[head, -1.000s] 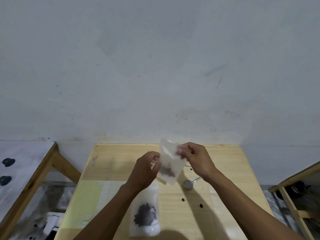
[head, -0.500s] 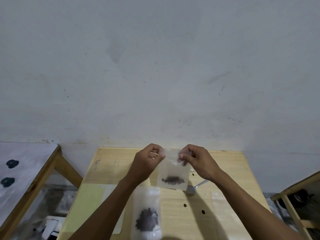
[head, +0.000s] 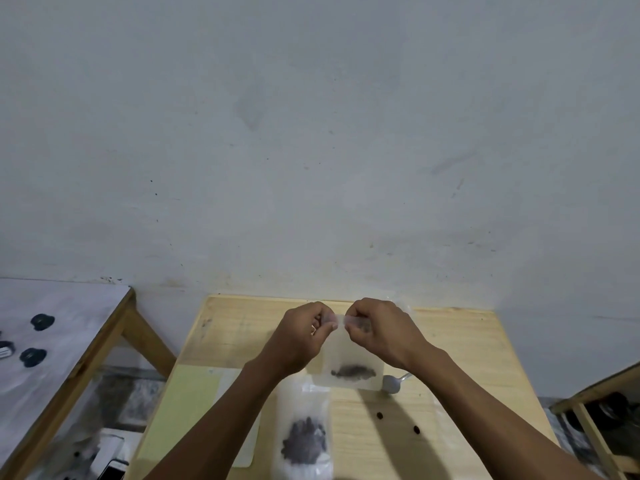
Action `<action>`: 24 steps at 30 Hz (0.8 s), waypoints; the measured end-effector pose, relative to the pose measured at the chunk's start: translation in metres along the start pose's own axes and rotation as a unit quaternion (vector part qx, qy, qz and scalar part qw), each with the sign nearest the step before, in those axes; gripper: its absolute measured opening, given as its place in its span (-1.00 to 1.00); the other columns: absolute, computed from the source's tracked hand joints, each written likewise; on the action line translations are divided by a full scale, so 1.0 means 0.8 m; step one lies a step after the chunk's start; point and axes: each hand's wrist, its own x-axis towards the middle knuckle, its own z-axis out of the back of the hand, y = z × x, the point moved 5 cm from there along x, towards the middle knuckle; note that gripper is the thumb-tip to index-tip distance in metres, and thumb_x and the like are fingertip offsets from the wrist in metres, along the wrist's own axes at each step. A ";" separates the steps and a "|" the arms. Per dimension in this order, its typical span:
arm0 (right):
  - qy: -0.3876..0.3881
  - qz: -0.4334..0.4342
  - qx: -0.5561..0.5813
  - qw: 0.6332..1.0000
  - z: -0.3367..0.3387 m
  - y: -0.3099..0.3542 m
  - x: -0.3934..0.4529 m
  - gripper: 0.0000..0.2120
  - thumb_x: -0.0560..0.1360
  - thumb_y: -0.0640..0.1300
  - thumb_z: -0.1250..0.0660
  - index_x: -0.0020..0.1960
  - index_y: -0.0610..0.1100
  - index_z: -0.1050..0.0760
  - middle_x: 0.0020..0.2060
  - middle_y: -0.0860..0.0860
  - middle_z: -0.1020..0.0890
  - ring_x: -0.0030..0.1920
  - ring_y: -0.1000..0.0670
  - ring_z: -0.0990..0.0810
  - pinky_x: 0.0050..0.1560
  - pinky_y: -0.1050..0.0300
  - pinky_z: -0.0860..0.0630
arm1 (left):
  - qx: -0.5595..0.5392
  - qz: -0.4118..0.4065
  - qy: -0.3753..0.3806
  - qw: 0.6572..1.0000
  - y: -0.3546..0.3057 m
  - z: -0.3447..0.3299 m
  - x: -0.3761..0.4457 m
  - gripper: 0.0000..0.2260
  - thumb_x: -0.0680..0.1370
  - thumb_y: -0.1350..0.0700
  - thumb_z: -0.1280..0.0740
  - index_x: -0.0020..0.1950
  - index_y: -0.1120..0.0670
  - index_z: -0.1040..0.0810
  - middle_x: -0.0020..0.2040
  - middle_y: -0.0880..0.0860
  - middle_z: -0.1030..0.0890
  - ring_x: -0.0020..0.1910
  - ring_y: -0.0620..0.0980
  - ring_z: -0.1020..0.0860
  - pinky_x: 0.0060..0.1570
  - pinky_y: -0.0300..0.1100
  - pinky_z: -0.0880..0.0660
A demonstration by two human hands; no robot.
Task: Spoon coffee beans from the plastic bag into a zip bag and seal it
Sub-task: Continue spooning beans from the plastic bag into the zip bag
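Observation:
A small clear zip bag point(head: 353, 362) hangs upright above the wooden table point(head: 460, 341), with a thin layer of dark coffee beans at its bottom. My left hand point(head: 301, 337) and my right hand point(head: 377, 330) both pinch its top edge, fingertips close together at the middle of the strip. The plastic bag point(head: 304, 434) with a dark heap of beans lies on the table below my left wrist. A metal spoon point(head: 393, 382) rests on the table behind the zip bag's right corner, partly hidden.
Two loose beans point(head: 380, 415) lie on the table right of the plastic bag. A pale green sheet point(head: 183, 414) covers the table's left part. A second table point(head: 69, 327) stands at the left, and a wooden frame point(head: 595, 403) at the right.
The zip bag has swung from tilted to hanging upright. Both hands have drawn together along its top edge, and the beans have settled at the bottom.

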 end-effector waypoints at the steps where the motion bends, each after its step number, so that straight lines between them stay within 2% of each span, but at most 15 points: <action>1: 0.002 0.003 -0.001 1.000 -0.002 0.003 0.000 -0.94 0.44 0.02 -0.26 -0.11 0.09 -0.50 -0.15 0.16 -0.62 -0.11 0.10 -0.56 -0.11 -0.01 -0.56 | 0.008 -0.004 0.005 1.000 0.003 0.002 -0.003 -0.90 0.54 0.14 -0.35 -0.16 -0.02 -0.52 -0.24 -0.06 -0.59 -0.26 -0.09 -0.52 -0.23 -0.27 -0.45; 4: 0.000 0.007 0.001 1.000 -0.009 0.014 0.001 -0.94 0.44 0.00 -0.27 -0.11 0.06 -0.51 -0.16 0.13 -0.63 -0.12 0.08 -0.56 -0.12 -0.01 -0.56 | 0.066 -0.027 -0.007 0.997 0.008 0.006 -0.011 -0.96 0.54 0.06 -0.28 -0.11 -0.03 -0.50 -0.21 -0.11 -0.56 -0.22 -0.09 -0.50 -0.19 -0.16 -0.47; 9: 0.002 0.026 -0.036 0.999 -0.018 0.036 0.002 -0.90 0.49 0.00 -0.26 -0.08 0.01 -0.52 -0.16 0.10 -0.62 -0.11 0.02 -0.56 -0.17 0.09 -0.49 | 0.156 -0.071 -0.058 0.983 0.005 0.011 -0.026 -0.92 0.58 0.08 -0.22 -0.06 0.01 -0.50 -0.18 -0.18 -0.48 -0.22 -0.10 -0.46 -0.24 -0.20 -0.41; 14: -0.005 0.038 -0.049 0.998 -0.027 0.049 0.000 -0.90 0.52 0.01 -0.26 -0.06 0.03 -0.52 -0.10 0.13 -0.62 -0.08 0.03 -0.56 -0.17 0.10 -0.44 | 0.145 -0.064 -0.073 0.985 0.016 0.024 -0.037 -0.92 0.58 0.10 -0.24 -0.11 0.02 -0.48 -0.21 -0.19 -0.47 -0.23 -0.12 -0.45 -0.24 -0.14 -0.44; 17: 0.006 0.024 -0.034 0.999 -0.035 0.046 -0.006 -0.91 0.53 0.03 -0.26 -0.06 0.05 -0.51 -0.10 0.15 -0.63 -0.07 0.05 -0.57 -0.12 0.07 -0.49 | 0.128 -0.051 -0.069 0.988 0.026 0.031 -0.047 -0.91 0.58 0.10 -0.25 -0.11 0.03 -0.48 -0.21 -0.18 -0.49 -0.24 -0.13 -0.46 -0.25 -0.26 -0.41; 19: 0.009 0.017 -0.023 1.000 -0.038 0.039 -0.012 -0.92 0.53 0.03 -0.27 -0.08 0.05 -0.50 -0.15 0.17 -0.61 -0.09 0.06 -0.57 -0.09 0.03 -0.51 | 0.118 -0.025 -0.072 0.990 0.037 0.038 -0.055 -0.92 0.59 0.13 -0.28 -0.11 0.05 -0.49 -0.18 -0.13 -0.54 -0.22 -0.14 -0.48 -0.25 -0.39 -0.36; 21: 0.012 0.011 -0.021 1.000 -0.044 0.035 -0.019 -0.92 0.53 0.02 -0.28 -0.10 0.04 -0.50 -0.21 0.18 -0.57 -0.13 0.06 -0.54 -0.09 0.01 -0.51 | 0.116 -0.010 -0.074 0.990 0.047 0.044 -0.064 -0.93 0.59 0.15 -0.30 -0.11 0.07 -0.50 -0.17 -0.09 -0.58 -0.22 -0.14 -0.49 -0.25 -0.44 -0.34; 24: 0.008 -0.019 0.021 1.000 -0.056 0.030 -0.028 -0.85 0.54 0.04 -0.31 -0.16 0.01 -0.47 -0.25 0.11 -0.58 -0.18 0.04 -0.53 -0.15 0.02 -0.48 | 0.089 0.004 -0.075 0.993 0.056 0.049 -0.075 -0.92 0.58 0.17 -0.32 -0.12 0.06 -0.51 -0.20 -0.10 -0.59 -0.23 -0.11 -0.52 -0.25 -0.31 -0.42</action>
